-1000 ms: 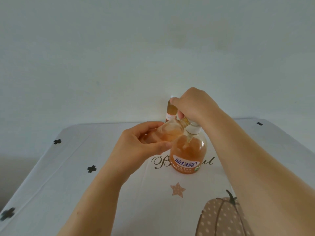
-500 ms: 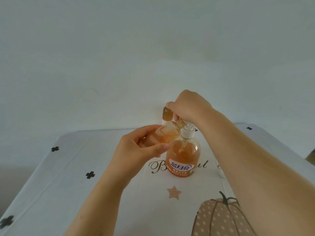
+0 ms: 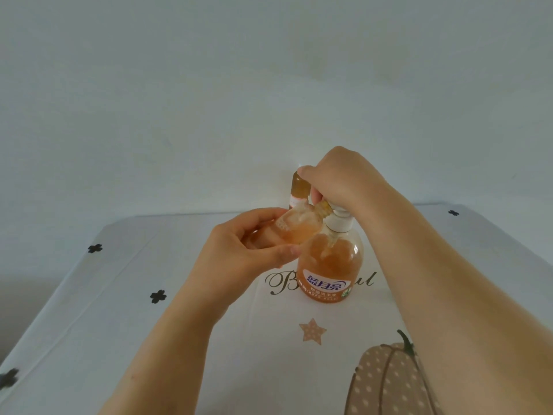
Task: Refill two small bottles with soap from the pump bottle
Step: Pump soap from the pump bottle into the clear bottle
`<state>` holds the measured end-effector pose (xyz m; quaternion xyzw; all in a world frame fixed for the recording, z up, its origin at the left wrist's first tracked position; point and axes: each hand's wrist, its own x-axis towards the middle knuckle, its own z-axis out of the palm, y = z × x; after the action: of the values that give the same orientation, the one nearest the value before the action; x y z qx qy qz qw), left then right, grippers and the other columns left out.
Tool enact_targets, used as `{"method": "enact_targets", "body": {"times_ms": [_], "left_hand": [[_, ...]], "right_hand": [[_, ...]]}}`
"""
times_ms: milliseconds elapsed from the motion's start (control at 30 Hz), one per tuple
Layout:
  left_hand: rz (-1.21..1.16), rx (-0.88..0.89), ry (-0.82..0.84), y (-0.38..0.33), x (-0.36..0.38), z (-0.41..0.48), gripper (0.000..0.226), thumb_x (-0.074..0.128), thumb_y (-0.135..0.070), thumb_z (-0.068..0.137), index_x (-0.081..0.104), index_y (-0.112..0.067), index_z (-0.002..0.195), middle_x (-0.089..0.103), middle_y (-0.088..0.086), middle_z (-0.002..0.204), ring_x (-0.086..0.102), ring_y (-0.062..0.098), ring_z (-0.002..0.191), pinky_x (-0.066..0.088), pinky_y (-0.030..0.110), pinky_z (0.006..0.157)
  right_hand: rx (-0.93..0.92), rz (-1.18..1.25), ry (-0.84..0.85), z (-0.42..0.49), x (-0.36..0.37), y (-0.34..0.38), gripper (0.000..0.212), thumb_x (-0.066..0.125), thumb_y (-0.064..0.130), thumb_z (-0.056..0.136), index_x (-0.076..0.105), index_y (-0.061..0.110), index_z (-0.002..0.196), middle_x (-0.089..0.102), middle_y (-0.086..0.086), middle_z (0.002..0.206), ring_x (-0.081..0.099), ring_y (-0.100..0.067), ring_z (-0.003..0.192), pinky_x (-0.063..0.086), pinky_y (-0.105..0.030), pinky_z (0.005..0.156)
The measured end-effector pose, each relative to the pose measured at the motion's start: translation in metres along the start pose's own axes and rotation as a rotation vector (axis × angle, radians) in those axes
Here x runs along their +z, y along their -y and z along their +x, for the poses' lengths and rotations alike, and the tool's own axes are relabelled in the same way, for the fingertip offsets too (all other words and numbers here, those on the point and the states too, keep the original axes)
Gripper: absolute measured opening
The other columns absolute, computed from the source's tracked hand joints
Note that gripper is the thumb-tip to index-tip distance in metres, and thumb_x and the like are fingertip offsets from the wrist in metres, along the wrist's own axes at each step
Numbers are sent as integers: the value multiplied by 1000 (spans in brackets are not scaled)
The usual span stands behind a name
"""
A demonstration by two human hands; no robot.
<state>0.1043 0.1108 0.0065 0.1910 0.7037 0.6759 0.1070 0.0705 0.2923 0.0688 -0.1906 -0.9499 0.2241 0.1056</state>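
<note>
aslant in left hand (image 3: 239,260), small bottle (image 3: 299,229) beside pump bottle (image 3: 330,265)

person: two arms in view | left hand (image 3: 239,253): bare, thumbnail (image 3: 294,250) short and plain | right hand (image 3: 338,178): bare | left forearm (image 3: 167,348): bare to lower frame edge | right forearm (image 3: 463,295): bare to right frame edge

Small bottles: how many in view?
2. The tilted bottle is held in the left hand, neck by the pump bottle; the rear bottle stands upright behind, partly hidden by the right hand.
</note>
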Motion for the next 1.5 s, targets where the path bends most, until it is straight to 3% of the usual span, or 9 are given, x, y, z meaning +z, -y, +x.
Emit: {"method": "enact_targets", "body": {"times_ms": [400,633,800,1233,1500], "left_hand": [[15,18,-11,1,1,-1,43,86,-13,64,74,-31,101,75,-5,90,70,8,74,54,21,69],[15,36,-29,-4,3,-4,44,86,-14,66,73,-30,105,75,-4,91,69,9,72,54,21,70],[-7,41,-43,-8,5,-7,44,84,-10,69,72,-27,107,76,-4,87,69,9,67,51,14,63],[-5,27,-39,-3,3,-4,43,84,-10,67,73,-28,105,76,-3,88,70,9,71,50,12,60],[20,22,-29,1,2,-1,42,85,-9,67,74,-32,100,75,-6,90,71,9,77,51,15,64]], "right_hand": [[11,24,-2,3,2,-3,42,51,36,93,69,15,62,75,-4,80,70,-25,75,54,-36,77],[10,9,2,-1,-9,3,34,52,32,92,75,9,82,66,-1,65,59,-20,58,53,-33,70],[-28,-118,4,-1,-16,9,27,53,28,92,72,12,83,60,-2,63,57,-21,58,41,-28,56],[-5,-30,11,1,-6,3,30,50,25,90,70,11,73,65,1,62,57,-19,53,46,-28,58],[6,-24,-6,5,4,-2,32,49,28,91,68,12,71,67,1,67,60,-20,62,48,-31,65]]}}
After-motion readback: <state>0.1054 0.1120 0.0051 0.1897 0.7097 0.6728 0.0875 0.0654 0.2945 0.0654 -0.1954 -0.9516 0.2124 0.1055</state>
